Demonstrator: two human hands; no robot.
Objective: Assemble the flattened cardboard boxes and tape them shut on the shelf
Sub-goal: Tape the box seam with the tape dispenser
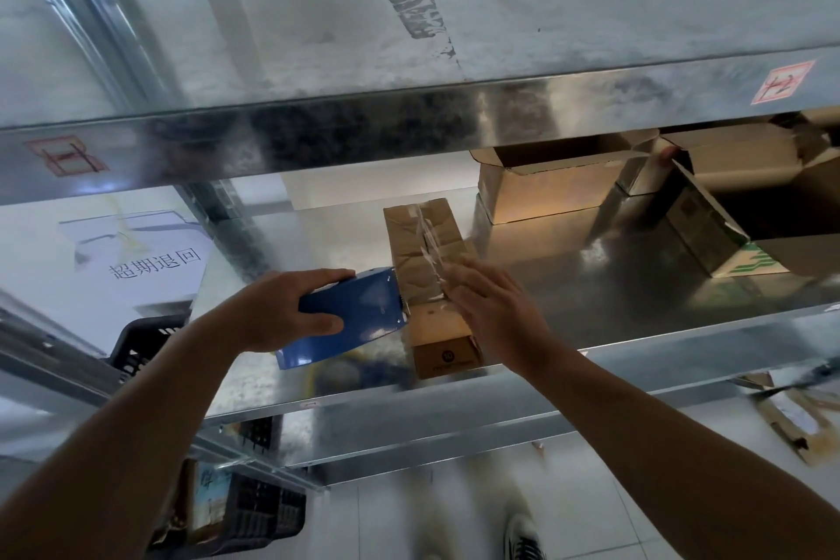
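Fingers of the left hand [277, 309] curl around a blue tape dispenser [347, 316], thumb under and the rest over its top, its front edge pressed to the left side of one small cardboard box [432, 277] on the metal shelf [591, 286]. The right hand [491, 305] lies flat and open, fingers straight and together, on that box's taped seam, gripping nothing. Three more boxes [545, 191] stand open at the shelf's back right, well apart from it.
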